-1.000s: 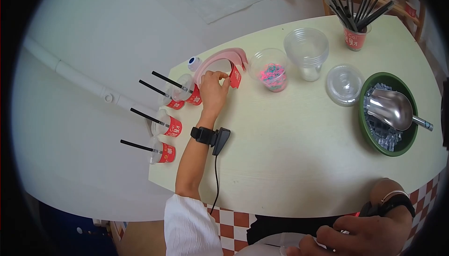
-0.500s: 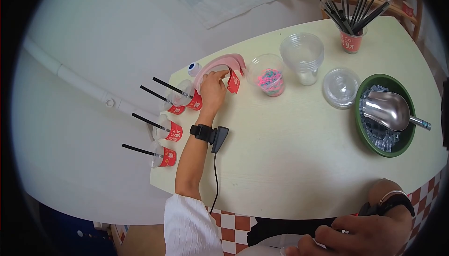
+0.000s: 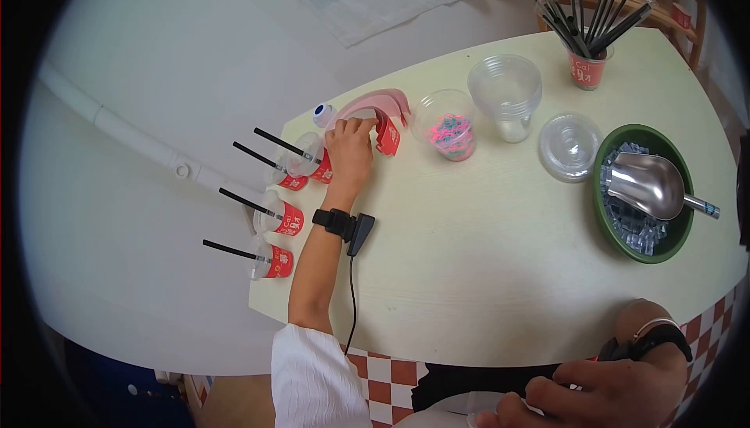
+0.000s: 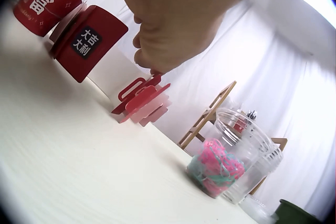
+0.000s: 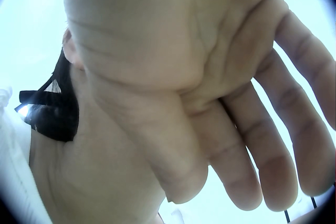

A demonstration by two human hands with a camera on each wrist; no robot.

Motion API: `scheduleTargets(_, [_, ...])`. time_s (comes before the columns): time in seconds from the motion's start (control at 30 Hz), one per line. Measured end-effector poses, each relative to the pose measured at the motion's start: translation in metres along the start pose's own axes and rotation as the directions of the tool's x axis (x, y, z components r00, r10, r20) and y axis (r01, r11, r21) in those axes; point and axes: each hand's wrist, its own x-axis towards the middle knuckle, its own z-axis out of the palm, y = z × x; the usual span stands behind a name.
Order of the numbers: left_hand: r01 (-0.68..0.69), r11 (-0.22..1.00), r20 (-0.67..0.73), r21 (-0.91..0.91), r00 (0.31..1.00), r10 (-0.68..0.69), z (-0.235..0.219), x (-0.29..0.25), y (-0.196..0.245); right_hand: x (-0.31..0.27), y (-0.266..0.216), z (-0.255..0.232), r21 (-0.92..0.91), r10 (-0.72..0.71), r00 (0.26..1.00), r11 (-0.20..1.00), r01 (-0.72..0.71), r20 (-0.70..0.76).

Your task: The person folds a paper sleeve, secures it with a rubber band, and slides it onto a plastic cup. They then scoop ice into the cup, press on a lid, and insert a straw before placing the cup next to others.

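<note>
My left hand (image 3: 349, 150) reaches over a curved stack of pink and red paper cup sleeves (image 3: 380, 103) at the table's far left. In the left wrist view, its fingertips pinch the upper edge of the red sleeves (image 4: 139, 98), which have cut-out handle slots. Another red sleeve end (image 4: 89, 43) with a dark label stands beside a red cup (image 4: 47, 1). My right hand (image 3: 605, 389) hangs near the body below the table's front edge. The right wrist view shows its bare palm (image 5: 210, 50) with fingers extended and loosely spread, holding nothing.
Several red-banded cups with black straws (image 3: 291, 218) line the left edge. Further right stand a clear cup of pink and green bands (image 3: 449, 127), stacked clear cups (image 3: 506, 88), clear lids (image 3: 570, 146), a straw cup (image 3: 587, 68), and a green basin (image 3: 678, 250) with a metal scoop (image 3: 650, 184).
My left hand has shifted slightly left along the sleeves, and its fingers have drawn closer together. The head view dipped a little at first. My right hand stays where it was.
</note>
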Motion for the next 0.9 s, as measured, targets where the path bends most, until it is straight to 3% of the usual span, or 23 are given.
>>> scheduleTargets(0.2, [-0.220,0.967,0.037,0.129,0.976,0.217,0.002,0.011,-0.012,0.000,-0.001,0.001,0.019,0.013,1.000,1.000,-0.013,-0.007])
scheduleTargets(0.3, [-0.283,0.959,0.079,0.024,0.957,0.281,0.001,0.017,-0.014,0.000,-0.001,0.001,0.017,0.012,1.000,1.000,-0.012,-0.005])
scheduleTargets(0.4, [-0.290,0.957,0.021,-0.028,0.957,0.291,0.000,0.022,-0.016,0.000,0.000,0.001,0.016,0.007,1.000,1.000,-0.007,-0.006])
scheduleTargets(0.73, [-0.153,0.964,-0.207,-0.216,0.972,0.108,-0.026,0.029,-0.026,-0.002,0.001,0.001,0.025,0.009,1.000,1.000,-0.009,-0.012])
scheduleTargets(0.8, [-0.092,0.969,-0.278,-0.231,0.960,0.025,-0.033,0.029,-0.027,-0.002,0.000,0.001,0.018,0.014,1.000,1.000,-0.014,-0.012])
scheduleTargets(0.9, [0.012,0.957,-0.437,-0.289,0.888,-0.143,-0.043,0.031,-0.035,-0.002,-0.002,0.001,0.022,0.033,0.999,0.999,-0.033,-0.018])
